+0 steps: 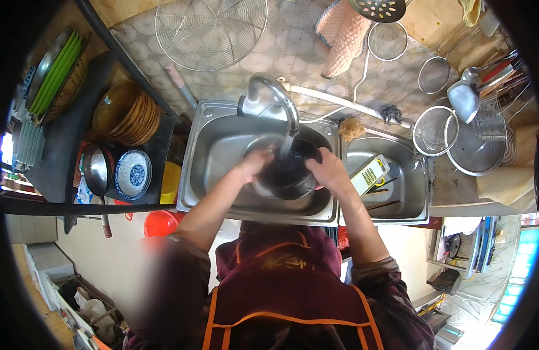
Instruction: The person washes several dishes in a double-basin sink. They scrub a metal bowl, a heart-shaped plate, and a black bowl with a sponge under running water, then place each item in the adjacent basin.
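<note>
In the large basin of a steel double sink [221,215], my two hands hold a dark round pot or bowl [291,177] under a curved chrome faucet [291,105]. Water runs from the spout into the dark vessel. My left hand [257,162] is at the vessel's left side, somewhat blurred. On the right side, my right hand [325,169] grips the rim, with the thumb on top. Part of the vessel's outline is blurred, and its base is hidden.
The small right basin holds a white-and-green grater [369,176] and dark sticks. A brown scrubber [351,129] lies behind it. Strainers [435,131] hang at right. At left, a black shelf [158,175] bears brown baskets [127,113] and patterned plates [133,175]. A red bucket [161,224] stands below.
</note>
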`<action>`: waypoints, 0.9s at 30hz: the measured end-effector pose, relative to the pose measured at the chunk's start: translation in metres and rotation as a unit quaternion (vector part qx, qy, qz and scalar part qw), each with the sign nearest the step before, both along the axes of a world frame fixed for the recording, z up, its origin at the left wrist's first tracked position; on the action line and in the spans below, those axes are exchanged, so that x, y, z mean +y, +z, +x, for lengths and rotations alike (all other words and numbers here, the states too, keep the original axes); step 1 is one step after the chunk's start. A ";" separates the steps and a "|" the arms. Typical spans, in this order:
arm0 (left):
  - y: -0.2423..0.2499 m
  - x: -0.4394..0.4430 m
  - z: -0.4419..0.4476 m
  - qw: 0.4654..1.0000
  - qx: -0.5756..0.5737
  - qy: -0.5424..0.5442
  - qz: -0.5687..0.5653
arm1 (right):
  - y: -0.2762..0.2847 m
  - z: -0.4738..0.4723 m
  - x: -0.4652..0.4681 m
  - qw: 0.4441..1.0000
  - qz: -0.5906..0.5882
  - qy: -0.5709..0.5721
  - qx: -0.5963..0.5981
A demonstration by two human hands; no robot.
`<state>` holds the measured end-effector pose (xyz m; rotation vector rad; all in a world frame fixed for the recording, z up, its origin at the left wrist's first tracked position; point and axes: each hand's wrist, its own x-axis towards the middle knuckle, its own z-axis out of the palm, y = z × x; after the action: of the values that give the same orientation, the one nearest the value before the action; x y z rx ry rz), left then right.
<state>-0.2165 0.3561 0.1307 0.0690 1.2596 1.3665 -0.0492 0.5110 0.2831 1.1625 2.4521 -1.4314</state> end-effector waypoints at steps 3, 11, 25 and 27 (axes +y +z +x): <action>-0.024 0.009 0.030 0.969 -0.182 0.019 0.167 | 0.019 -0.015 -0.028 0.971 0.224 0.072 -0.046; -0.050 0.029 0.100 0.914 -0.291 0.090 0.268 | 0.009 -0.022 -0.052 0.934 0.323 0.114 -0.104; 0.003 -0.019 0.049 0.954 -0.208 0.101 0.189 | -0.032 0.004 -0.015 0.820 0.515 0.077 0.238; -0.002 -0.018 0.053 0.952 -0.200 0.129 0.193 | -0.044 -0.010 -0.043 0.898 0.343 0.134 0.239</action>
<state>-0.1633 0.3385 0.1286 -0.1025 0.6673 1.7370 -0.0596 0.4684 0.2391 0.4944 3.4588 -0.8513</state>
